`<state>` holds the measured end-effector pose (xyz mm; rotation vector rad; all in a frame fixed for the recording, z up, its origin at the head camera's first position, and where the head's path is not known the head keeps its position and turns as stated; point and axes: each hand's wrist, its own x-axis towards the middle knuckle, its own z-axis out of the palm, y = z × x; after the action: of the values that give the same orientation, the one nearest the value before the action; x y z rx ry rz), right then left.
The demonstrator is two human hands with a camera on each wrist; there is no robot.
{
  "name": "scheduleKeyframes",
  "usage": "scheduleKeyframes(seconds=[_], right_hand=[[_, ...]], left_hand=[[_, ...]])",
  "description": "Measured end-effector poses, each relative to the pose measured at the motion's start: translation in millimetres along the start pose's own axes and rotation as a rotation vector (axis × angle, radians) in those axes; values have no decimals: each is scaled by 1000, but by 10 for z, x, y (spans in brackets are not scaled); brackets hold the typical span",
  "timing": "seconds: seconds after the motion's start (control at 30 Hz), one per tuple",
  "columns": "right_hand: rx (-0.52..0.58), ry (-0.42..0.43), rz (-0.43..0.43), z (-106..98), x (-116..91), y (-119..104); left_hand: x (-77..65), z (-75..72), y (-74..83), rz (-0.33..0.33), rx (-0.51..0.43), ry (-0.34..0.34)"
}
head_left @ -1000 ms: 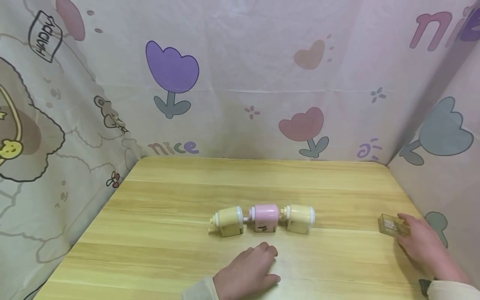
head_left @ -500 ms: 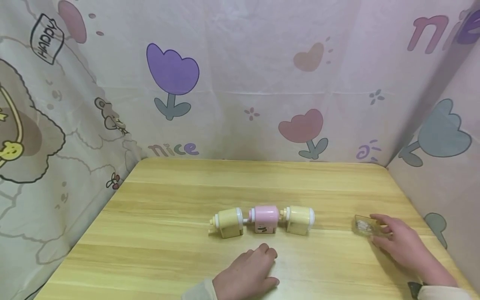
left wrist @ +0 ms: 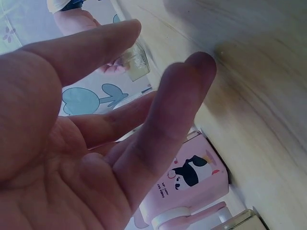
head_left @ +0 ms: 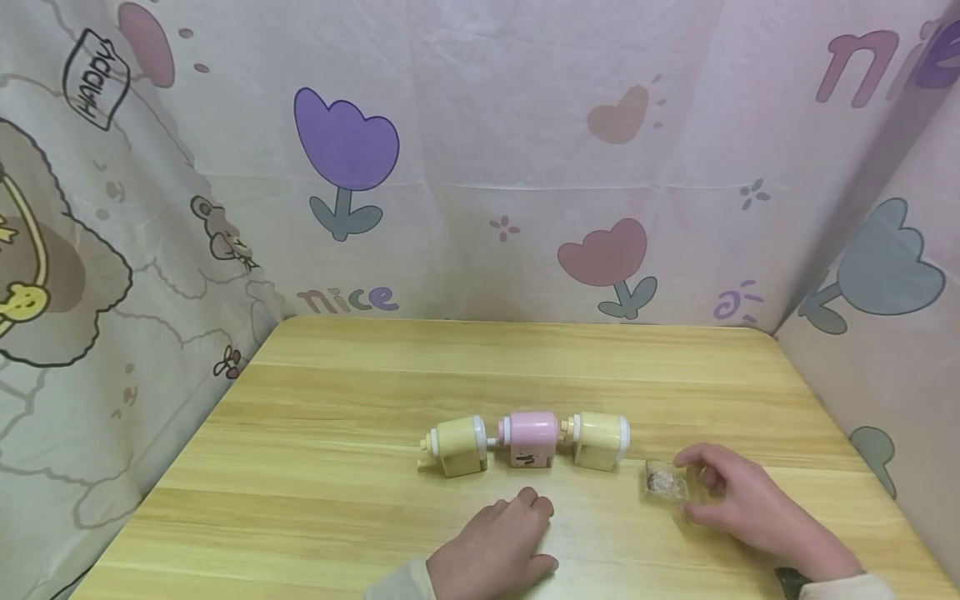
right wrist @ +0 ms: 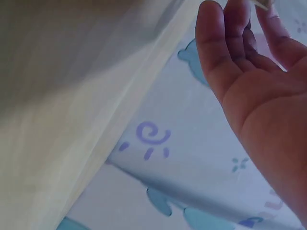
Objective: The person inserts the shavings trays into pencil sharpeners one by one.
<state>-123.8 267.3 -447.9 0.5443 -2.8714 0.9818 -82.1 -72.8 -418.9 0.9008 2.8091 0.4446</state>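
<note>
Three small hand-crank pencil sharpeners stand in a row mid-table in the head view: a yellow sharpener (head_left: pixel 460 446), a pink sharpener (head_left: pixel 532 439) with a panda picture, and another yellow sharpener (head_left: pixel 599 440). To the right of the row, my right hand (head_left: pixel 738 500) pinches a small clear box (head_left: pixel 663 482) between thumb and fingers. Whitish bits show inside it; their kind is unclear. My left hand (head_left: pixel 495 546) hangs with relaxed fingers in front of the pink sharpener, holding nothing. In the right wrist view only an edge of the box shows at the top.
The wood-grain table (head_left: pixel 315 500) is bordered at the back and sides by a printed cloth (head_left: pixel 480 108) with flowers and lettering. The box and right hand are nearest the right-hand yellow sharpener.
My right hand has carried the clear box leftward from the table's right edge, closer to the sharpeners. My left hand and the sharpeners have stayed put.
</note>
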Motion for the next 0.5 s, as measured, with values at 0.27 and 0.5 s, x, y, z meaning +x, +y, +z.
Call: scheduleKeyframes(seconds=[0.27,0.5], right_hand=[[61,-89,-91,125,-5,-149],[104,-137,-107,193,-14,-230]], left_hand=[[-3,5,-10,5,2,5],[-4,2,-10,3,-7,5]])
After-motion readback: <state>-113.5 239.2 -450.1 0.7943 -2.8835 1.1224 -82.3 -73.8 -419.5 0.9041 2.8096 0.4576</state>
